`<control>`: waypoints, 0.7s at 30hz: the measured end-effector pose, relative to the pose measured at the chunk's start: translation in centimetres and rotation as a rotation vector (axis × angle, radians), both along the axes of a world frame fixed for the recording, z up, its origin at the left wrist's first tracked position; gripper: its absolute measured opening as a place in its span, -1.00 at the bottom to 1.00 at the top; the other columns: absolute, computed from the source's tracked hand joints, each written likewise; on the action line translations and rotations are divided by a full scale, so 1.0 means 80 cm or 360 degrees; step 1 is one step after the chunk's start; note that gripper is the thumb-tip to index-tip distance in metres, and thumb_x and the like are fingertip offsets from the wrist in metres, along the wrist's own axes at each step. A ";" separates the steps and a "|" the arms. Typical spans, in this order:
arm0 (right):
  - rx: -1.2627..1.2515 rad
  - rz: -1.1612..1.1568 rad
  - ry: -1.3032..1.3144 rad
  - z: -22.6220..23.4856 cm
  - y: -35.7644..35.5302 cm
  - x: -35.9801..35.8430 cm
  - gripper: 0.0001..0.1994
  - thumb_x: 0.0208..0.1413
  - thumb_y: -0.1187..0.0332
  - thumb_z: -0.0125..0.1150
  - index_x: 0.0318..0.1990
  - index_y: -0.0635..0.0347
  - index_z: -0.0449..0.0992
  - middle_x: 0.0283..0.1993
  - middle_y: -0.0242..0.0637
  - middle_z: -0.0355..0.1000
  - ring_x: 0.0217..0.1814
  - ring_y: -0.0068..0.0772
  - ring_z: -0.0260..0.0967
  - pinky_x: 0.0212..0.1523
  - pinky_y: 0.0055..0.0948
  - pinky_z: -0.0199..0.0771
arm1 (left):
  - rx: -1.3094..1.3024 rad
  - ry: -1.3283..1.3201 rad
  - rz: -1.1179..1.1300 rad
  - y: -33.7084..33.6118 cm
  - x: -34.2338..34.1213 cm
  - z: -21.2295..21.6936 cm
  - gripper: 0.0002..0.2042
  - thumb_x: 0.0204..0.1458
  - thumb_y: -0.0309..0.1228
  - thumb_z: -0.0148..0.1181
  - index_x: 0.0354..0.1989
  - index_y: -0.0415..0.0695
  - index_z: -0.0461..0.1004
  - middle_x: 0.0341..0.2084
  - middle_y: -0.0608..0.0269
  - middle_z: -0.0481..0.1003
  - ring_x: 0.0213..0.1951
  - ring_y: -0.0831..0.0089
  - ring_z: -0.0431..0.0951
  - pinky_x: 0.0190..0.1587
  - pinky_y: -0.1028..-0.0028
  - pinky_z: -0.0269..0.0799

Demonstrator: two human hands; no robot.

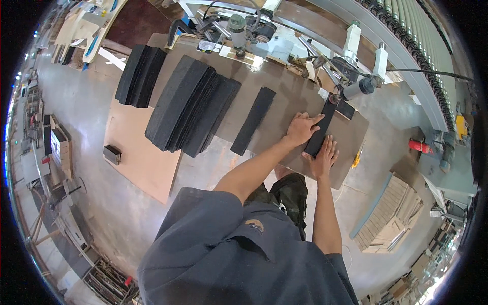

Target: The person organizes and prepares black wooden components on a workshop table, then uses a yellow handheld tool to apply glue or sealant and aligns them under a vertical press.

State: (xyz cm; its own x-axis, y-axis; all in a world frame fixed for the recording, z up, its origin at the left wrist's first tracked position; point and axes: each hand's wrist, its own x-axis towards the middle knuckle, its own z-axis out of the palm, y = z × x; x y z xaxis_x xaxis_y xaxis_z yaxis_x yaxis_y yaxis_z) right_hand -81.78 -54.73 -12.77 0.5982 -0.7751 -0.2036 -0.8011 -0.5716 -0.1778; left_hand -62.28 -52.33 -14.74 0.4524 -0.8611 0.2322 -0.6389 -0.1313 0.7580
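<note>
A long, flat black strip (321, 129) lies slantwise on the brown worktable (284, 114) in front of me. Its far end is under the tip of a machine's grey cylinder (358, 89). My left hand (303, 128) holds the strip from its left side, index finger and thumb reaching onto the top. At the near end, my right hand (323, 156) grips it, thumb on the left and fingers along the right edge. A shorter black piece (345, 110) sits just right of the far end. Another loose black strip (253, 121) lies to the left of my hands.
Left on the table stand a large stack of black strips (185, 104) and a smaller stack (140, 76). A second cylinder (237, 30) hangs over the far edge. A tan board (140, 147) bears a small black stack (112, 154). A wood pile (391, 216) is at right.
</note>
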 end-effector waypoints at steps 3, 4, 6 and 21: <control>-0.0039 -0.0011 0.0022 -0.004 -0.001 -0.003 0.38 -0.10 -0.57 0.30 0.69 0.18 -0.14 0.79 -0.17 -0.23 0.83 0.05 -0.41 0.70 0.28 -0.46 | -0.0005 0.0043 0.0002 0.000 -0.003 0.005 -0.47 0.25 -0.16 0.32 0.42 0.23 0.51 -0.29 0.16 0.66 -0.10 0.13 0.56 0.14 0.11 0.41; -0.0069 -0.0036 0.0046 -0.002 -0.003 -0.003 0.38 -0.10 -0.57 0.30 0.69 0.18 -0.14 0.79 -0.17 -0.23 0.83 0.05 -0.41 0.70 0.28 -0.46 | -0.0034 0.0066 -0.0024 -0.001 -0.005 0.007 -0.47 0.25 -0.16 0.32 0.42 0.23 0.51 -0.29 0.16 0.66 -0.10 0.13 0.56 0.14 0.11 0.41; -0.0019 -0.0031 0.0050 0.000 0.003 0.001 0.39 -0.12 -0.57 0.31 0.69 0.17 -0.13 0.79 -0.17 -0.23 0.83 0.05 -0.41 0.70 0.26 -0.47 | 0.0024 0.0031 0.0019 0.003 -0.003 0.009 -0.47 0.24 -0.17 0.33 0.42 0.24 0.51 -0.32 0.13 0.65 -0.11 0.11 0.57 0.14 0.12 0.41; -0.0058 -0.0012 -0.0012 -0.002 0.000 0.003 0.37 -0.11 -0.58 0.30 0.69 0.15 -0.09 0.77 -0.11 -0.17 0.81 0.11 -0.33 0.67 0.36 -0.34 | 0.0110 0.0009 -0.0016 -0.001 0.002 0.001 -0.45 0.24 -0.16 0.34 0.44 0.29 0.49 -0.36 0.03 0.51 -0.19 0.03 0.54 0.11 0.11 0.41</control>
